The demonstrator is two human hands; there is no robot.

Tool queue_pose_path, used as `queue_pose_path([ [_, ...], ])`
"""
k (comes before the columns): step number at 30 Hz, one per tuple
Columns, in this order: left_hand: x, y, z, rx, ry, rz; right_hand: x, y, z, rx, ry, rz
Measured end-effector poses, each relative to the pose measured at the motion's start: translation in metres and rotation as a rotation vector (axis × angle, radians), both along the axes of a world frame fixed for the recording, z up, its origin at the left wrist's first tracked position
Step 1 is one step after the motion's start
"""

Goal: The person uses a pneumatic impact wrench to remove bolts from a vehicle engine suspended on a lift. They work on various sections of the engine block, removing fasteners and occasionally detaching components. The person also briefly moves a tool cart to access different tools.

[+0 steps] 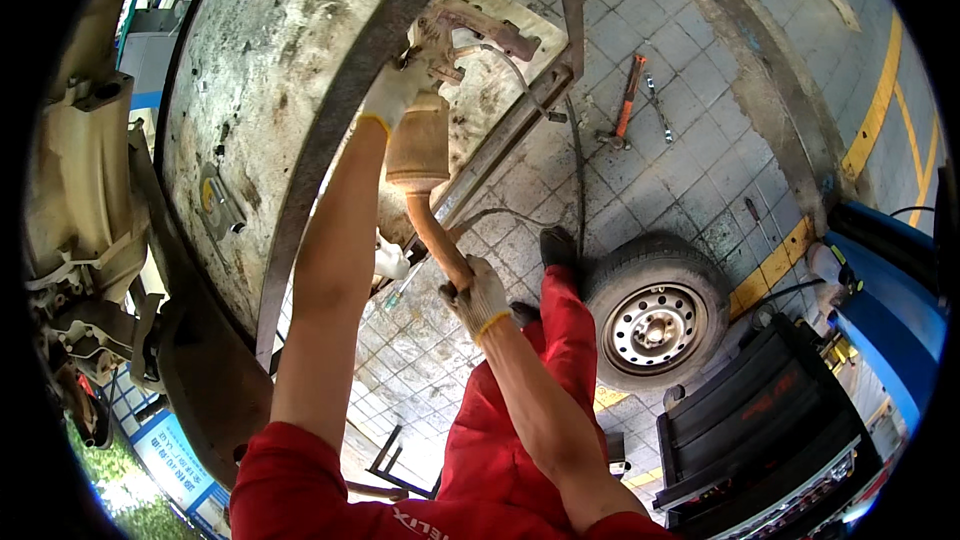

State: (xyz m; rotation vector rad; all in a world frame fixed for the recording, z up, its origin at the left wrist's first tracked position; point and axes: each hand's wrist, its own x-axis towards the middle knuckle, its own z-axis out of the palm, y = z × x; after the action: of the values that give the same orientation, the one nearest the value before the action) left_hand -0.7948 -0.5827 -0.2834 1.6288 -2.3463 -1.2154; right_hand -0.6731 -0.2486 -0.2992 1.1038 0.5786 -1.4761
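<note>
A rusty catalytic converter (pixel 418 145) with a bent exhaust pipe (pixel 432 230) and a cast manifold (pixel 435 45) at its far end lies across my front, above a stained metal bench (pixel 520 30). My left hand (pixel 393 92), in a white knit glove, is closed on the manifold end beside the converter body. Its fingertips are partly hidden. My right hand (pixel 482 302), gloved too, wraps round the lower end of the pipe. From the manifold a thin sensor cable (pixel 515 75) loops down to a connector at the bench's edge.
On the tiled floor to the right lie an orange-handled hammer (pixel 628 105), a ratchet (pixel 658 105) and a wheel with tyre (pixel 655 325). A black tool cart (pixel 760 420) stands at lower right. Dark metal frame bars (pixel 330 110) cross above the bench; a vehicle underbody (pixel 95 180) is at left.
</note>
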Motion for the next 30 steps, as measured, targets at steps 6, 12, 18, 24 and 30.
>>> queue_pose_path([
  [6,0.036,0.102,0.041,-0.175,-0.206,0.359,0.007,-0.023,-0.044,-0.002,0.032,0.299],
  [12,0.079,0.277,0.021,-0.793,0.267,0.668,0.037,-0.009,-0.092,-0.441,0.231,0.235],
  [18,0.131,0.346,0.112,0.048,0.102,0.228,0.059,0.053,-0.069,-0.232,0.27,0.26],
  [24,0.158,0.44,0.206,0.088,0.057,-0.043,0.109,0.141,-0.028,-0.148,0.358,0.273],
  [30,0.269,0.486,0.305,0.327,0.151,-0.211,0.163,0.212,0.013,-0.145,0.48,0.23],
])
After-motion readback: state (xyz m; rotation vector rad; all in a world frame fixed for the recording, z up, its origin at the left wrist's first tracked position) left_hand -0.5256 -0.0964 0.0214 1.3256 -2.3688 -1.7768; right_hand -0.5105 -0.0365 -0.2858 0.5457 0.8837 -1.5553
